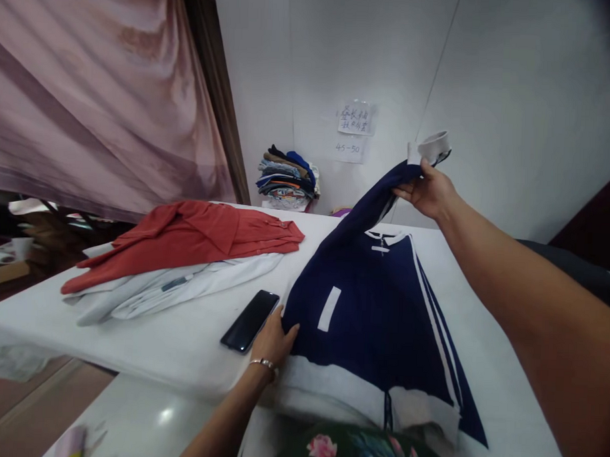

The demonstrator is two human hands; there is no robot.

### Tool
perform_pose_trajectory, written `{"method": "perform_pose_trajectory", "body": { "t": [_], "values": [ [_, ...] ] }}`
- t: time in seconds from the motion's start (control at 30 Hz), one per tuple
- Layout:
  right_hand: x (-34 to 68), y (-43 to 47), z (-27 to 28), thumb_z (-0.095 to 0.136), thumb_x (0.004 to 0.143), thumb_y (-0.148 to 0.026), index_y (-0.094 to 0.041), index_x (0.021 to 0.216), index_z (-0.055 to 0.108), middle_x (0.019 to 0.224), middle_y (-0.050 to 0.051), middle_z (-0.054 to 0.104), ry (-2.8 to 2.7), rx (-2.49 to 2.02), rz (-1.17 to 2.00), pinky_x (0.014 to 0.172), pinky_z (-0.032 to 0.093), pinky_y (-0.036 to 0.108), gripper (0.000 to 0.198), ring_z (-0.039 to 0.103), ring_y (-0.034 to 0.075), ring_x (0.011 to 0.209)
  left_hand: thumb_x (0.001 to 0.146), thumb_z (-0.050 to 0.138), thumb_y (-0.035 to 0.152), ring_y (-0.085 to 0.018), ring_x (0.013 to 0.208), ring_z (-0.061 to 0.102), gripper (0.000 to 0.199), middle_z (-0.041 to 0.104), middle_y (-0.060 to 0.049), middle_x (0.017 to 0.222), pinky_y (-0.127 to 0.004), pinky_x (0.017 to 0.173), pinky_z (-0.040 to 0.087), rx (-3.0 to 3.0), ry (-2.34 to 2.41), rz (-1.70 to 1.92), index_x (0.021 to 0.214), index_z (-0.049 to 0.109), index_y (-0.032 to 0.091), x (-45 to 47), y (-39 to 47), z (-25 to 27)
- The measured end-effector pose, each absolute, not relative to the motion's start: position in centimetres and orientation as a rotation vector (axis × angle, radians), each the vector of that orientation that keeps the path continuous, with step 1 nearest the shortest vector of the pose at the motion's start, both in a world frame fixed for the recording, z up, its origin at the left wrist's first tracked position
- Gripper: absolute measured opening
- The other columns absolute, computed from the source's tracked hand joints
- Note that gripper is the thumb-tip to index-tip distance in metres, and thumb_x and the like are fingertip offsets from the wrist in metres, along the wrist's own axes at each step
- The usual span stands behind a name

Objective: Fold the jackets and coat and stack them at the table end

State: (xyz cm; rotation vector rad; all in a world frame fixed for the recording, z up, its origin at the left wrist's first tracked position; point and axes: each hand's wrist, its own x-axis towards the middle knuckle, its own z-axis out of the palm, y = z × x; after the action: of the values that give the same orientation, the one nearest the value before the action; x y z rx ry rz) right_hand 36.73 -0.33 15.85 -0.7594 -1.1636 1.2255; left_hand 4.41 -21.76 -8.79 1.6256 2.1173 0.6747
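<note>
A navy blue jacket (367, 310) with white trim, a white collar and a white hem band lies spread on the white table. My right hand (431, 189) pinches one of its sleeves near the white cuff and holds it raised above the collar. Down at the jacket's left edge, my left hand (275, 337), with a bracelet on its wrist, grips the cloth between thumb and fingers. Just left of that hand lies a black phone (250, 321), flat on the table.
Left on the table (191, 344) lies a red garment (195, 234) over pale grey and white ones (183, 287). A stack of folded clothes (287, 178) stands at the back against the wall. Handwritten paper signs (355, 118) hang there. A pink curtain (104, 81) covers the upper left.
</note>
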Motion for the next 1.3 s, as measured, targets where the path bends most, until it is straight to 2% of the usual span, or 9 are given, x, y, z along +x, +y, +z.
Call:
{"method": "perform_pose_trajectory", "body": {
  "t": [0.1, 0.3, 0.5, 0.77, 0.9, 1.0, 1.13, 1.2, 1.3],
  "values": [
    [38.1, 0.0, 16.7, 0.044, 0.089, -0.051, -0.022, 0.082, 0.057, 0.080, 0.004, 0.066, -1.151, -0.786, 1.195, 0.081, 0.052, 0.038, 0.032, 0.064, 0.020, 0.084, 0.079, 0.058, 0.028, -0.023, 0.098, 0.063, 0.052, 0.068, -0.009, 0.096, -0.033, 0.083, 0.047, 1.551, 1.972, 0.749, 0.129, 0.049, 0.015, 4.4, -21.6, -7.7],
    [42.4, -0.8, 19.0, 0.034, 0.095, -0.035, -0.019, 0.076, 0.053, 0.077, 0.005, 0.064, -1.019, -0.844, 1.071, 0.082, 0.047, 0.039, 0.031, 0.061, 0.016, 0.076, 0.075, 0.058, 0.025, -0.021, 0.087, 0.063, 0.050, 0.069, -0.003, 0.090, -0.031, 0.082, 0.046, 1.813, 1.496, 0.806, 0.125, 0.055, 0.023, 9.8, -21.5, -4.3],
    [47.2, -2.3, 19.4, 0.034, 0.094, -0.026, -0.016, 0.078, 0.054, 0.109, 0.015, 0.060, -0.929, -0.939, 0.886, 0.078, 0.043, 0.037, 0.028, 0.058, 0.013, 0.081, 0.067, 0.061, 0.025, -0.023, 0.077, 0.061, 0.051, 0.066, -0.004, 0.080, -0.033, 0.075, 0.046, 1.995, 1.157, 0.446, 0.118, 0.062, 0.022, 18.6, -20.7, -7.2],
    [50.5, -3.9, 16.3, 0.042, 0.087, -0.016, -0.013, 0.085, 0.064, 0.129, 0.017, 0.052, -0.868, -1.102, 0.838, 0.073, 0.042, 0.030, 0.022, 0.057, 0.012, 0.082, 0.067, 0.060, 0.016, -0.008, 0.055, 0.044, 0.046, 0.051, 0.006, 0.065, -0.021, 0.058, 0.036, 1.579, 1.010, 0.434, 0.113, 0.062, 0.018, 19.1, -19.5, -10.1],
    [49.6, -4.2, 16.1, 0.040, 0.087, -0.014, -0.011, 0.089, 0.064, 0.122, 0.018, 0.058, -0.878, -1.073, 0.838, 0.073, 0.042, 0.029, 0.024, 0.059, 0.012, 0.082, 0.066, 0.061, 0.015, -0.007, 0.055, 0.042, 0.048, 0.050, 0.007, 0.065, -0.020, 0.057, 0.034, 1.545, 0.991, 0.429, 0.115, 0.061, 0.018, 18.9, -19.6, -9.8],
    [48.0, -4.6, 16.6, 0.039, 0.087, -0.015, -0.007, 0.089, 0.065, 0.101, 0.018, 0.066, -1.035, -1.045, 0.900, 0.070, 0.043, 0.031, 0.027, 0.059, 0.014, 0.074, 0.066, 0.061, 0.017, -0.007, 0.055, 0.044, 0.049, 0.051, 0.008, 0.064, -0.020, 0.056, 0.034, 1.591, 1.012, 0.393, 0.115, 0.061, 0.019, 19.5, -19.7, -10.2],
    [43.9, -6.8, 16.0, 0.059, 0.075, -0.018, -0.010, 0.085, 0.068, 0.072, 0.007, 0.067, -1.422, -1.028, 1.118, 0.066, 0.045, 0.031, 0.015, 0.058, 0.015, 0.062, 0.067, 0.065, 0.025, -0.008, 0.055, 0.046, 0.045, 0.053, 0.007, 0.063, -0.020, 0.056, 0.036, 1.625, 0.989, 0.361, 0.111, 0.063, 0.019, 20.2, -19.7, -10.2],
    [41.0, -9.0, 14.1, 0.070, 0.066, -0.020, -0.012, 0.085, 0.070, 0.072, 0.003, 0.068, -1.807, -1.007, 1.240, 0.067, 0.046, 0.030, 0.020, 0.060, 0.017, 0.067, 0.068, 0.065, 0.028, -0.008, 0.050, 0.046, 0.044, 0.055, 0.006, 0.064, -0.021, 0.053, 0.038, 1.526, 0.951, 0.341, 0.111, 0.062, 0.019, 20.2, -19.6, -9.9],
    [37.0, -12.9, 9.3, 0.068, 0.070, -0.022, -0.016, 0.088, 0.073, 0.081, -0.001, 0.069, -2.391, -0.865, 1.342, 0.073, 0.046, 0.029, 0.020, 0.061, 0.017, 0.076, 0.069, 0.063, 0.028, -0.011, 0.048, 0.051, 0.033, 0.059, 0.001, 0.063, -0.025, 0.050, 0.042, 1.228, 0.928, 0.431, 0.100, 0.065, 0.015, 19.5, -19.4, -9.5]
  ]
}}
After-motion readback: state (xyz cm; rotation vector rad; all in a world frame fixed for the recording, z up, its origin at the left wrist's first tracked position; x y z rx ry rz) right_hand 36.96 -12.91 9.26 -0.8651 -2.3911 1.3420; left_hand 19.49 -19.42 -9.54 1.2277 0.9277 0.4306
